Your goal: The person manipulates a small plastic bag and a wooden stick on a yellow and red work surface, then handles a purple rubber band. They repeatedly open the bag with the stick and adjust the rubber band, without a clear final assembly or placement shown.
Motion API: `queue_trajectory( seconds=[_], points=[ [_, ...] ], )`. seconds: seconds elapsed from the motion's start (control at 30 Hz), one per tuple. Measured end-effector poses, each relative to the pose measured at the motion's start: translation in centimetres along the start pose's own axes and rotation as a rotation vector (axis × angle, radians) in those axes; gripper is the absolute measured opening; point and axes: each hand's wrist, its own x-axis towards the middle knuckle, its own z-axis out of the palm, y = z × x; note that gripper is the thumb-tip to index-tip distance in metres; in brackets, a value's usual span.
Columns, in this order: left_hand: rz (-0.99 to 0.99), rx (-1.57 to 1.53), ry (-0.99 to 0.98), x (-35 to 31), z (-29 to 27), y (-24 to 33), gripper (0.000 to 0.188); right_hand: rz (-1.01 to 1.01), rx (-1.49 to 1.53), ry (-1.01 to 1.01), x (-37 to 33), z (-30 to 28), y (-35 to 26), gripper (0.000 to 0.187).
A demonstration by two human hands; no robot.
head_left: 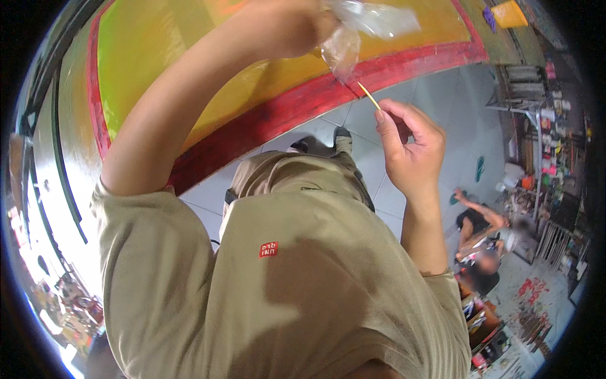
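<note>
My right hand [413, 142] pinches a thin pointed wooden stick [368, 95] between thumb and fingertips, its tip pointing up and left. The tip comes close to the lower end of a clear plastic bag [341, 54], though I cannot tell whether they touch. At the top, my left hand [312, 28] is closed on the bag, whose other part flares out to the right. Most of the left fingers are hidden behind the hand and the plastic. Below both hands lies a yellow-green panel [237, 88] with a red painted border [265, 120].
A yellow and purple object [508, 14] sits beyond the panel's right corner. Shelves [546, 139] crowded with containers line the right side. Two people [483, 230] are low down at the right, near a red-stained patch of floor [533, 290]. A green slipper [480, 168] lies on the tiles.
</note>
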Motion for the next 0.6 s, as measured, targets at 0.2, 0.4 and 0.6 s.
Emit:
queue_trajectory(
  seconds=[0.2, 0.4, 0.6],
  points=[
    [-0.378, -0.571, -0.23, 1.7, 1.8, 1.6, 0.023, -0.021, -0.012, -0.008, -0.7, 0.5, 0.5, 0.011],
    [-0.608, -0.787, -0.118, 1.4, 2.9, 2.1, 0.027, -0.119, -0.067, 0.019, -0.9, 1.2, -0.6, 0.011],
    [-0.611, -0.824, -0.055, 0.7, 2.5, 3.2, 0.026, -0.255, -0.236, 0.043, -1.2, 3.0, -1.6, 0.013]
  ],
)
